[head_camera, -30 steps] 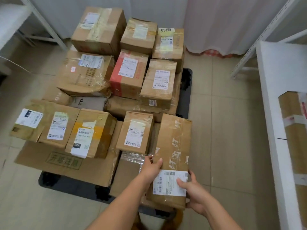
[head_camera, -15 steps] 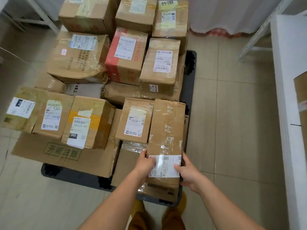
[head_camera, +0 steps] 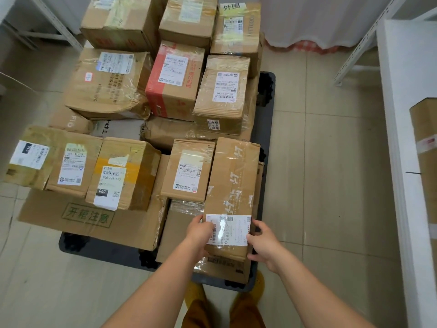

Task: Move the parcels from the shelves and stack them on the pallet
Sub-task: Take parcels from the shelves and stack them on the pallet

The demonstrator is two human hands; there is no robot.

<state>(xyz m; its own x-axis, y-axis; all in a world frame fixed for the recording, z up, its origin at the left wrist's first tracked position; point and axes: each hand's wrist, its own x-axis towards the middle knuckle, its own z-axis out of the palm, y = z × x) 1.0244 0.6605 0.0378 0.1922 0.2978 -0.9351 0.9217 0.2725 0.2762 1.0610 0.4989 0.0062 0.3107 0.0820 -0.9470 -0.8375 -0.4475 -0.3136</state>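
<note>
I have both hands on the long parcel at the near right corner of the black pallet, about five o'clock in the stack. My left hand curls round its near left edge at the white label, fingers over the top; my right hand grips the near right edge, thumb on top and fingers wrapped down the side. The parcel lies flat, long axis toward twelve o'clock, resting on lower cartons and touching the small labelled parcel at its nine o'clock. Another parcel sits on the white shelf at three o'clock, well apart from the pallet.
</note>
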